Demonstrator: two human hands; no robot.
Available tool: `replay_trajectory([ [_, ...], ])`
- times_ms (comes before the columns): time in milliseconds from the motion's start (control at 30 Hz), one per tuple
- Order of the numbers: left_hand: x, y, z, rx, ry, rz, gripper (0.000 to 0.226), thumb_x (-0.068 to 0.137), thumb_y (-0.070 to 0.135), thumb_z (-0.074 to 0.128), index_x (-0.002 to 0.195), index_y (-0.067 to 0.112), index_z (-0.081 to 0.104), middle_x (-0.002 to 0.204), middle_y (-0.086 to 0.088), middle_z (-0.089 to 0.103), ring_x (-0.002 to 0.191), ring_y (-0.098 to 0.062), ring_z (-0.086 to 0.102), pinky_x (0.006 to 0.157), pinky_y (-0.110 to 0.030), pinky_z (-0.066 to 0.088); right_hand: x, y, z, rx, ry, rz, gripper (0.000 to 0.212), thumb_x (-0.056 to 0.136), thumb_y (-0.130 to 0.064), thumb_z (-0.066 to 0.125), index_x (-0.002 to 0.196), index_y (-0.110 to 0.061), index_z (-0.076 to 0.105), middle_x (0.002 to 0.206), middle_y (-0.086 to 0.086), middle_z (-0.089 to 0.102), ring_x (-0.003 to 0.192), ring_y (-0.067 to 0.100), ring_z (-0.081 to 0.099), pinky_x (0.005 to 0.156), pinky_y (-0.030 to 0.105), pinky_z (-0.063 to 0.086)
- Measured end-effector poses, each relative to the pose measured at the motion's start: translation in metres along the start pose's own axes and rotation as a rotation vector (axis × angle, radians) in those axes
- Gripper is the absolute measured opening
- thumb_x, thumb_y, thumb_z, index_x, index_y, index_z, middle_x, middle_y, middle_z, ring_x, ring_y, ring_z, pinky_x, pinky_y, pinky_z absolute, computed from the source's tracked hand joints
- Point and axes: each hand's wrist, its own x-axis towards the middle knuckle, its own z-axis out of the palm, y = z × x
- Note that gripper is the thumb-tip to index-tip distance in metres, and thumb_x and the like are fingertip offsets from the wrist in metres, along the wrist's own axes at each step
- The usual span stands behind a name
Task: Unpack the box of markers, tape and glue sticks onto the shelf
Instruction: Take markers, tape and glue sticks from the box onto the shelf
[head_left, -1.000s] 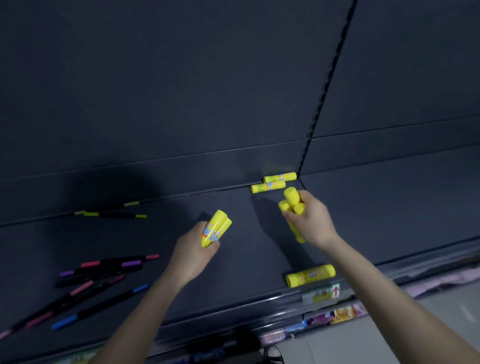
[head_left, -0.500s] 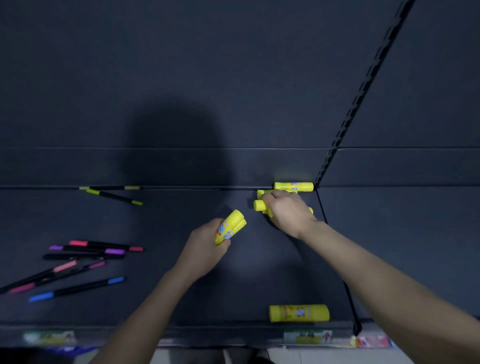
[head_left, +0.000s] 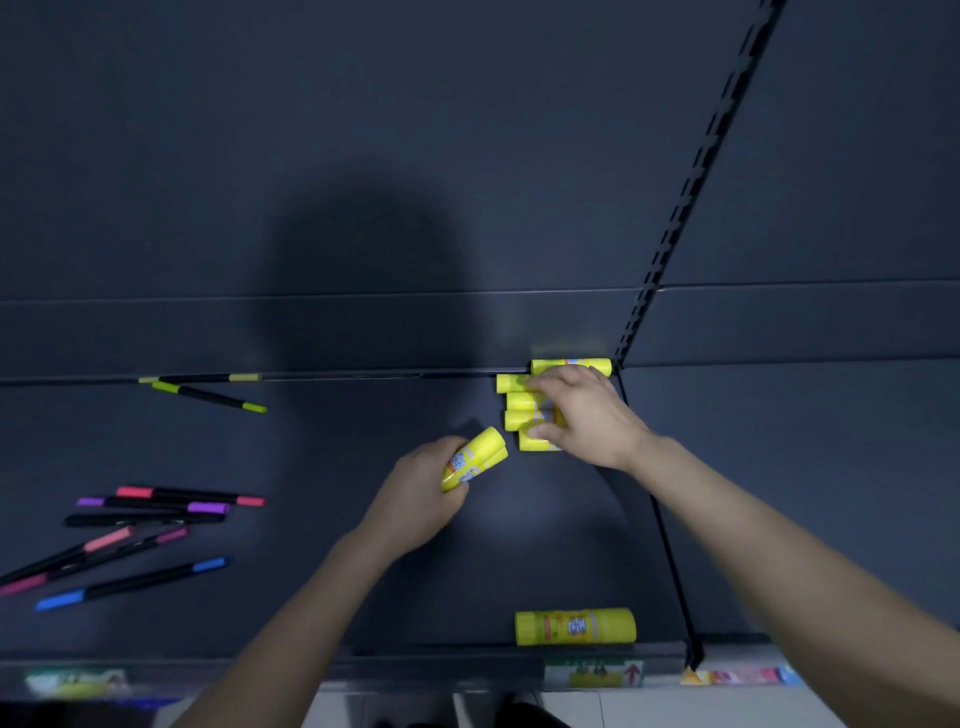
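Now the left hand (head_left: 415, 499) is gripping a pair of glue sticks (head_left: 475, 460), fingers curled round them. Just beyond it, the right hand (head_left: 587, 415) is clasping a row of glue sticks (head_left: 519, 401) between thumb and fingers on the shelf (head_left: 467, 571). Markers (head_left: 156, 505) are lying well left of both hands.

Shop, dark slotted shelving (head_left: 670, 249), price labels (head_left: 592, 673) along shelf edge

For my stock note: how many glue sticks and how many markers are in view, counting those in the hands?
Glue sticks: 8 (2 in the left hand, 5 under the right hand, 1 in front)
Markers: 8
Total: 16
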Motion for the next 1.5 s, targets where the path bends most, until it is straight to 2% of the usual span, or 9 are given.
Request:
replay_trajectory([
  [100, 0.007, 0.007, 0.007, 0.062, -0.039, 0.075, 0.031, 0.085, 0.014, 0.057, 0.115, 0.019, 0.055, 0.100, 0.002, 0.059, 0.090, -0.017, 0.053, 0.074, -0.027, 0.041, -0.008, 0.009, -0.003, 0.094, 0.094, 0.023, 0.037, 0.096, -0.021, 0.051, 0.131, -0.010, 0.053, 0.130, 0.010, 0.053, 0.125, 0.031, 0.044, 0.107, 0.039, 0.033],
  [200, 0.012, 0.015, 0.018, 0.124, -0.053, 0.176, 0.038, 0.089, 0.018, 0.056, 0.126, 0.019, 0.052, 0.109, -0.001, 0.055, 0.098, -0.019, 0.053, 0.081, -0.030, 0.042, -0.015, 0.014, -0.009, 0.169, 0.153, 0.093, 0.035, 0.097, -0.009, 0.043, 0.131, -0.006, 0.052, 0.130, 0.015, 0.053, 0.123, 0.031, 0.045, 0.105, 0.034, 0.035],
  [300, 0.015, 0.024, 0.031, 0.268, -0.049, 0.343, 0.046, 0.087, 0.022, 0.064, 0.130, 0.013, 0.052, 0.112, -0.006, 0.055, 0.100, -0.024, 0.053, 0.084, -0.034, 0.046, -0.022, 0.020, -0.014, 0.243, 0.242, 0.146, 0.033, 0.097, -0.007, 0.042, 0.126, -0.007, 0.056, 0.124, 0.014, 0.056, 0.119, 0.029, 0.050, 0.100, 0.027, 0.035],
  [433, 0.015, 0.030, 0.050, 0.458, -0.025, 0.541, 0.061, 0.065, 0.039, 0.083, 0.115, 0.014, 0.059, 0.101, -0.002, 0.060, 0.083, -0.022, 0.059, 0.069, -0.031, 0.051, -0.032, 0.022, -0.014, 0.285, 0.283, 0.185, 0.031, 0.097, -0.010, 0.043, 0.125, -0.009, 0.057, 0.119, 0.012, 0.059, 0.115, 0.028, 0.052, 0.095, 0.027, 0.036],
  [533, 0.018, 0.031, 0.060, 0.487, 0.018, 0.570, 0.065, 0.068, 0.055, 0.072, 0.118, 0.016, 0.056, 0.108, -0.002, 0.057, 0.095, -0.020, 0.052, 0.076, -0.032, 0.051, -0.038, 0.024, -0.014, 0.284, 0.282, 0.192, 0.032, 0.098, -0.012, 0.044, 0.127, -0.009, 0.056, 0.118, 0.013, 0.059, 0.113, 0.028, 0.053, 0.094, 0.029, 0.037],
  [700, 0.018, 0.033, 0.062, 0.559, -0.008, 0.480, 0.071, 0.080, 0.066, 0.032, 0.126, 0.017, 0.054, 0.124, -0.004, 0.051, 0.112, -0.021, 0.041, 0.091, -0.037, 0.046, -0.045, 0.023, -0.014, 0.300, 0.274, 0.208, 0.032, 0.097, -0.013, 0.046, 0.127, -0.007, 0.056, 0.121, 0.013, 0.059, 0.115, 0.027, 0.054, 0.096, 0.028, 0.037],
  [1100, 0.006, 0.037, 0.053, 0.437, 0.005, 0.355, 0.069, 0.086, 0.060, 0.032, 0.137, 0.015, 0.044, 0.135, -0.008, 0.045, 0.124, -0.027, 0.042, 0.102, -0.042, 0.035, -0.054, 0.006, -0.017, 0.340, 0.230, 0.178, 0.028, 0.094, -0.011, 0.052, 0.121, -0.008, 0.061, 0.120, 0.008, 0.060, 0.105, 0.020, 0.058, 0.091, 0.019, 0.038],
  [1367, -0.037, 0.012, 0.022, 0.141, 0.183, 0.122, 0.062, 0.085, 0.053, 0.039, 0.132, 0.015, 0.050, 0.125, 0.000, 0.048, 0.116, -0.015, 0.038, 0.101, -0.030, 0.036, -0.067, -0.029, -0.015, 0.538, 0.215, 0.203, 0.013, 0.092, -0.010, 0.057, 0.100, -0.010, 0.068, 0.098, -0.002, 0.066, 0.086, 0.012, 0.059, 0.072, 0.009, 0.041],
  [1500, -0.082, -0.007, 0.001, 0.061, 0.376, -0.029, 0.048, 0.085, 0.043, 0.049, 0.119, 0.012, 0.062, 0.114, 0.008, 0.051, 0.106, -0.002, 0.040, 0.095, -0.009, 0.027, -0.075, -0.060, -0.001, 0.613, 0.192, 0.180, 0.010, 0.090, -0.009, 0.060, 0.094, -0.013, 0.068, 0.086, -0.008, 0.066, 0.078, 0.007, 0.059, 0.070, 0.006, 0.040],
])
